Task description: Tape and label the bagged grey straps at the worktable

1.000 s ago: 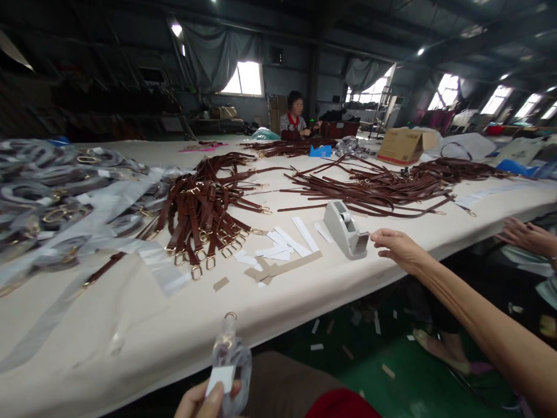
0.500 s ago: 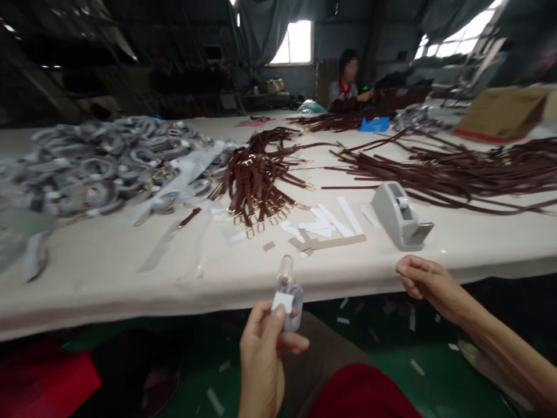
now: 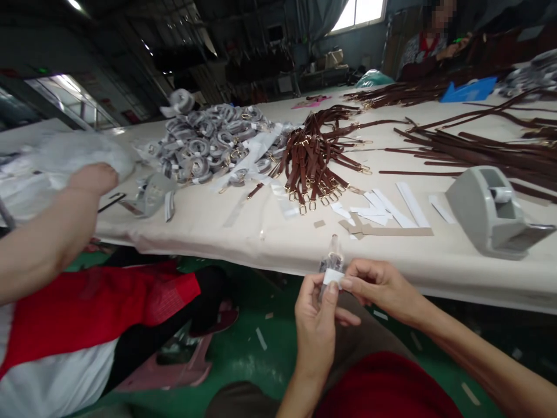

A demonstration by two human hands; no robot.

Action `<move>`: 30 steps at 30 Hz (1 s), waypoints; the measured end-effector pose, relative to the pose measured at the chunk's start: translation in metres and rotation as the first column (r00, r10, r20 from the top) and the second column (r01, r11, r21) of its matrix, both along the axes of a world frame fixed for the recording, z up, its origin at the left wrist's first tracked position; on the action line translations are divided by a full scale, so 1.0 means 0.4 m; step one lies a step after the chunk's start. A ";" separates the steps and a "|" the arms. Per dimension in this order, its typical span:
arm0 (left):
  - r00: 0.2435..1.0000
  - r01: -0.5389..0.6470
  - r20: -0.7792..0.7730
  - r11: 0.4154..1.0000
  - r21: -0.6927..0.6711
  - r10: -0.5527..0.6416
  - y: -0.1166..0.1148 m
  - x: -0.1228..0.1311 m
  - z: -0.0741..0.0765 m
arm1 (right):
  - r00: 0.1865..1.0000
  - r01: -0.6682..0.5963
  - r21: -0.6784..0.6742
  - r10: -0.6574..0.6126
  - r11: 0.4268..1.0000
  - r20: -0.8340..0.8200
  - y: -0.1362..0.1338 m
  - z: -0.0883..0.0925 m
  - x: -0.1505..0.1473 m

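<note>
left hand [image 3: 314, 316]: grip pinched on wrapped strap [image 3: 331, 268], upright, below table [image 3: 209, 232] edge | right hand [image 3: 375, 285]: fingertips pinching its white label [image 3: 333, 277], from the right, both equally near

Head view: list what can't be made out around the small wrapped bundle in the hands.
- Wrapped bundle: contents blurred behind clear film; left hand and right hand cover its lower part.
- White label: any print too small.
- Tape dispenser: right end cut by the frame edge.
- Co-worker's hand: motion-blurred.
</note>
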State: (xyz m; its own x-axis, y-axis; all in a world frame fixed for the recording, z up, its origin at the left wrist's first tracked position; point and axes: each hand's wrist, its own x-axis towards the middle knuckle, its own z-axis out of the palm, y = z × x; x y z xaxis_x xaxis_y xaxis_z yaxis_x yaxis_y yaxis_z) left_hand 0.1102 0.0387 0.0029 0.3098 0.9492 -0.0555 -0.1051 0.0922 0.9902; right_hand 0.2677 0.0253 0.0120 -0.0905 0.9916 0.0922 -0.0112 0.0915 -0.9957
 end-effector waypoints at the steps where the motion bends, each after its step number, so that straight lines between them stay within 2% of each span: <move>1: 1.000 0.000 -0.006 1.000 0.004 0.000 -0.002 -0.002 -0.001 | 1.000 0.010 -0.002 -0.010 1.000 0.015 0.001 -0.004 -0.002; 5: 1.000 0.002 -0.011 1.000 0.016 -0.002 -0.008 -0.008 -0.002 | 0.999 0.025 -0.052 -0.023 0.998 0.039 0.003 -0.010 -0.007; 10: 0.999 0.046 0.008 0.999 -0.002 -0.046 -0.014 -0.006 0.003 | 0.999 -0.015 -0.190 0.009 0.982 -0.031 0.012 0.000 -0.006; 13: 0.996 0.067 0.056 0.997 -0.037 -0.065 -0.012 -0.004 0.003 | 0.999 -0.010 -0.222 0.001 0.975 -0.042 0.020 -0.005 -0.002; 15: 0.993 0.079 0.097 0.994 -0.072 -0.071 -0.004 -0.006 0.005 | 1.000 0.021 -0.218 -0.018 0.976 0.017 0.023 -0.019 0.004; 17: 0.990 0.076 0.129 0.992 -0.104 -0.062 0.008 -0.013 0.013 | 0.988 0.068 -0.205 -0.037 0.976 0.153 0.019 -0.038 0.017; 19: 0.989 0.055 0.142 0.991 -0.122 -0.037 0.022 -0.022 0.025 | 0.940 0.156 -0.138 -0.104 0.978 0.325 0.006 -0.049 0.035; 20: 0.989 0.044 0.147 0.991 -0.125 -0.026 0.028 -0.027 0.032 | 0.899 0.212 -0.059 -0.171 0.975 0.402 -0.004 -0.047 0.044; 22: 0.988 0.042 0.156 0.991 -0.127 -0.022 0.039 -0.036 0.042 | 0.800 0.280 0.204 -0.345 0.938 0.490 -0.025 -0.027 0.058; 24: 0.986 0.050 0.164 0.990 -0.133 -0.028 0.044 -0.041 0.046 | 0.744 0.180 0.498 -0.449 0.848 0.496 -0.039 0.007 0.060; 26: 0.985 0.060 0.170 0.989 -0.132 -0.037 0.045 -0.042 0.045 | 0.713 -0.043 0.672 -0.448 0.740 0.539 -0.036 0.040 0.051; 28: 0.984 0.072 0.173 0.991 -0.116 -0.052 0.042 -0.041 0.041 | 0.633 -0.256 0.710 -0.442 0.656 0.636 -0.016 0.056 0.036; 30: 0.984 0.083 0.166 0.992 -0.092 -0.067 0.036 -0.040 0.035 | 0.513 -0.395 0.676 -0.461 0.622 0.724 0.014 0.054 0.019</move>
